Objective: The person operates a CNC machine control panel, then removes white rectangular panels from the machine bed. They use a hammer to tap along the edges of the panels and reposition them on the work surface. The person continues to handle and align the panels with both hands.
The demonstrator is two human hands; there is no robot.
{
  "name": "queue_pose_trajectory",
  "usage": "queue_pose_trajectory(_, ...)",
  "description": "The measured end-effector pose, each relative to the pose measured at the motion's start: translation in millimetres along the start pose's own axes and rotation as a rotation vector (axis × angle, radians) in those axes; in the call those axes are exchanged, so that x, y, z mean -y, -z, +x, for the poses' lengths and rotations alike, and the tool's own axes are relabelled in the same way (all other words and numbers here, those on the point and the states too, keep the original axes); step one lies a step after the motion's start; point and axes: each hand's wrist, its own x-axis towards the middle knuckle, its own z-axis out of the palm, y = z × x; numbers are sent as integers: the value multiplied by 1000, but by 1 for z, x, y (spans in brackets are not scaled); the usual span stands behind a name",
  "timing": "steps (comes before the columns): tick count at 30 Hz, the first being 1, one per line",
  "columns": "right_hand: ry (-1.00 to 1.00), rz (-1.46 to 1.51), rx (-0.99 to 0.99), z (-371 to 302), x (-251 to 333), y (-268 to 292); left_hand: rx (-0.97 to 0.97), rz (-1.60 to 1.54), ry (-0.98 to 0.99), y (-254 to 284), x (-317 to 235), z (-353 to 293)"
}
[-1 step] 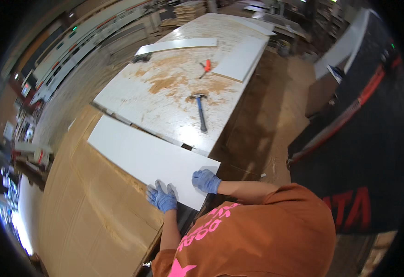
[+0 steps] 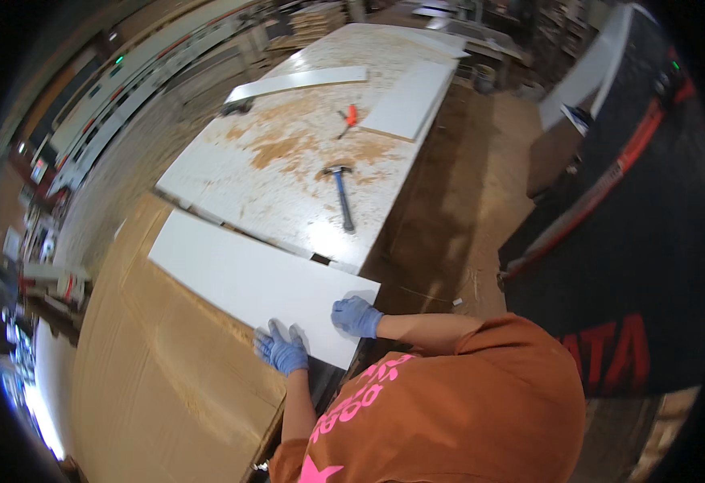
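A long white board (image 2: 244, 278) lies flat across the near end of the worktable, beside a big brown cardboard sheet (image 2: 167, 346). My left hand (image 2: 284, 350), in a blue-grey glove, rests with its fingers spread on the board's near edge, by the cardboard. Close to the board's right end, my right hand (image 2: 356, 316), gloved alike, presses on the white face with its fingers curled in. Whether those fingers enclose anything small is hidden. Farther up the table lies a hammer (image 2: 343, 201) with a blue and black handle.
Sawdust is scattered over the long white worktable (image 2: 232, 181). An orange-handled tool (image 2: 350, 117), a narrow white panel (image 2: 304, 80) and a wider one (image 2: 405, 101) lie toward its far end. At right stands a large black cover (image 2: 618, 266) with red trim.
The whole view has shifted slightly. Both hands keep their places on the white board.
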Motion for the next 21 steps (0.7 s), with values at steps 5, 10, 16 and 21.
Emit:
queue_pose_trajectory(5, -149, 40, 0, 9, 12, 5, 54, 67, 15, 1, -2, 1)
queue_pose_trajectory(10, 15, 136, -133, -2, 5, 2, 62, 86, 24, 5, -2, 1)
queue_pose_trajectory(16, -105, 53, 21, 11, 7, 3, -22, -28, -28, -10, 6, 2)
queue_pose_trajectory(21, -40, 53, -59, -2, 9, 2, -36, -66, -20, -5, 6, 0)
